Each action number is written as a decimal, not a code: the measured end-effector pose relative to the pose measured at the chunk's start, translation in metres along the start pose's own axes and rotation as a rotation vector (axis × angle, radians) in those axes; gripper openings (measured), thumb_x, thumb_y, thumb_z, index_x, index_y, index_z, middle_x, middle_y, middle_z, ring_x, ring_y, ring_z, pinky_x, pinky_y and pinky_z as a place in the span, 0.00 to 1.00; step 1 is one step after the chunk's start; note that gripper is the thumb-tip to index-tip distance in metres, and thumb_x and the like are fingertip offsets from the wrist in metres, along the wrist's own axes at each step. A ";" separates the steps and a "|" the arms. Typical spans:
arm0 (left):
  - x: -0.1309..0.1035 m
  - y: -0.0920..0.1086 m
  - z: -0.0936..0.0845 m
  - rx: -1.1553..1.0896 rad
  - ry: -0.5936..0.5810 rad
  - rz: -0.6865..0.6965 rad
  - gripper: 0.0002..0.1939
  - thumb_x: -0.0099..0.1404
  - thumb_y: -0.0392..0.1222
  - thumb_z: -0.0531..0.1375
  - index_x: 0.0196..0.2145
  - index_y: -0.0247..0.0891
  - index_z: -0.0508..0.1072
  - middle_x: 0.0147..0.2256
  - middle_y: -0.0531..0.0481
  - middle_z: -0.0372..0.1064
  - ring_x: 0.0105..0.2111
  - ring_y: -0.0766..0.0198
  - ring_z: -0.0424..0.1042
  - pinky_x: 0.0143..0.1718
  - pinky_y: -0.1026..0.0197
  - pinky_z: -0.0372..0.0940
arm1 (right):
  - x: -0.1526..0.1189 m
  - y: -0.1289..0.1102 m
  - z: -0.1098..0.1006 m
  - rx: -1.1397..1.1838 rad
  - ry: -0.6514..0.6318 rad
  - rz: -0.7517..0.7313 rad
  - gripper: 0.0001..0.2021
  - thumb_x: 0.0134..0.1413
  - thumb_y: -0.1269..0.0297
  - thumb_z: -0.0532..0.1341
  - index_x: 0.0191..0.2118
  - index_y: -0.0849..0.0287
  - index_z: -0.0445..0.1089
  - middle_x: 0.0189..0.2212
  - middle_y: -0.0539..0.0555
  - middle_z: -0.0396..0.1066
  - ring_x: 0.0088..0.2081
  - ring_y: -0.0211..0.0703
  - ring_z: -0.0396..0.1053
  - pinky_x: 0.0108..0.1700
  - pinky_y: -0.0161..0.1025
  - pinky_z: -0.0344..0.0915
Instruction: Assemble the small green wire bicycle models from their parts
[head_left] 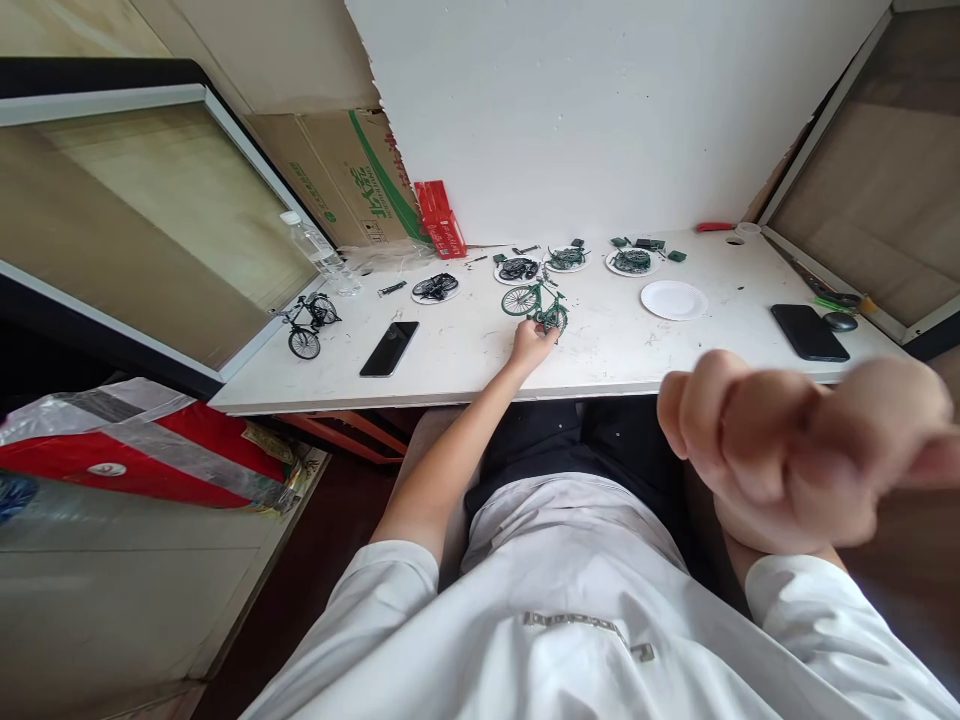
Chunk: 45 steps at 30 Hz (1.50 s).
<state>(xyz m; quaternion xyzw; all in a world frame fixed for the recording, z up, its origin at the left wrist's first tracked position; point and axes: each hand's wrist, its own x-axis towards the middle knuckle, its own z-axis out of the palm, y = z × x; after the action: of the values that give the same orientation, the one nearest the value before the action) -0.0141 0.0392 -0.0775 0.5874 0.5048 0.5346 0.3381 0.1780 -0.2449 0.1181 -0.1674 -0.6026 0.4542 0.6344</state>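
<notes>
A green model bicycle (537, 302) stands on the white table, its wheels and frame tilted a little. My left hand (534, 343) is closed around the lower part of it, near the smaller-looking wheel at the right. My right hand (795, 450) is raised close to the camera, large and blurred, with its fingers curled into a fist. Nothing shows between those fingers. Behind the green bicycle lie paper plates with dark model bicycles, among them a black one (519, 269) and a green one (567, 258). At the left, a black model bicycle (309, 325) stands upright.
A black phone (389, 348) lies left of my left hand, another phone (810, 332) at the right. A bare white plate (673, 300) sits right of the bicycle. A plastic bottle (319, 250), red box (441, 220) and red-handled item (714, 227) stand or lie toward the back.
</notes>
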 end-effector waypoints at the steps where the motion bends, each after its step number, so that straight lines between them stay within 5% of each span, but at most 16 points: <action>1: 0.000 -0.001 0.000 -0.010 0.000 0.000 0.05 0.59 0.39 0.70 0.28 0.38 0.77 0.31 0.44 0.80 0.34 0.56 0.79 0.38 0.58 0.66 | 0.014 0.009 -0.003 0.012 0.031 -0.065 0.29 0.66 0.24 0.58 0.31 0.45 0.67 0.20 0.50 0.56 0.23 0.48 0.59 0.24 0.49 0.65; 4: 0.002 -0.003 0.001 -0.027 0.005 -0.014 0.07 0.58 0.40 0.71 0.28 0.38 0.77 0.31 0.44 0.80 0.34 0.55 0.78 0.38 0.58 0.67 | 0.051 0.040 -0.018 -0.079 0.166 -0.187 0.20 0.69 0.37 0.66 0.37 0.47 0.70 0.25 0.48 0.58 0.23 0.41 0.58 0.24 0.43 0.63; 7: 0.004 -0.005 0.001 -0.031 0.001 -0.031 0.07 0.58 0.40 0.71 0.28 0.38 0.77 0.31 0.44 0.80 0.35 0.56 0.78 0.40 0.58 0.68 | 0.079 0.080 -0.042 -0.351 0.269 -0.185 0.21 0.73 0.35 0.61 0.44 0.47 0.73 0.30 0.51 0.64 0.31 0.46 0.67 0.32 0.43 0.66; 12: 0.002 0.000 0.000 -0.040 -0.021 -0.046 0.09 0.59 0.44 0.72 0.27 0.39 0.77 0.30 0.45 0.79 0.35 0.56 0.77 0.40 0.58 0.69 | 0.103 0.170 -0.101 -0.884 0.016 -0.013 0.26 0.76 0.35 0.53 0.57 0.51 0.70 0.41 0.58 0.76 0.44 0.54 0.74 0.45 0.47 0.69; 17: -0.002 0.008 0.000 -0.071 -0.034 -0.050 0.13 0.60 0.49 0.73 0.28 0.39 0.77 0.28 0.45 0.77 0.37 0.54 0.78 0.42 0.56 0.71 | 0.097 0.233 -0.133 -1.177 -0.160 0.091 0.19 0.80 0.49 0.51 0.50 0.56 0.74 0.47 0.65 0.80 0.45 0.56 0.75 0.45 0.47 0.67; 28: -0.006 0.015 -0.002 -0.053 -0.028 -0.067 0.13 0.59 0.47 0.74 0.28 0.39 0.76 0.28 0.44 0.77 0.39 0.50 0.80 0.45 0.54 0.72 | 0.090 0.246 -0.129 -1.244 -0.213 0.047 0.15 0.80 0.58 0.55 0.53 0.56 0.78 0.49 0.64 0.81 0.54 0.58 0.73 0.47 0.47 0.68; 45: 0.005 -0.011 0.003 0.011 -0.016 -0.037 0.11 0.61 0.45 0.72 0.29 0.38 0.76 0.32 0.44 0.78 0.35 0.54 0.77 0.39 0.56 0.66 | 0.089 0.257 -0.137 -1.257 -0.197 -0.012 0.15 0.79 0.58 0.58 0.52 0.56 0.82 0.48 0.62 0.84 0.51 0.57 0.77 0.50 0.49 0.71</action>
<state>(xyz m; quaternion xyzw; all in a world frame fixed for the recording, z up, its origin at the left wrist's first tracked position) -0.0136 0.0472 -0.0867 0.5840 0.5159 0.5209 0.3487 0.1944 0.0073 -0.0525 -0.4619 -0.8106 0.0237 0.3591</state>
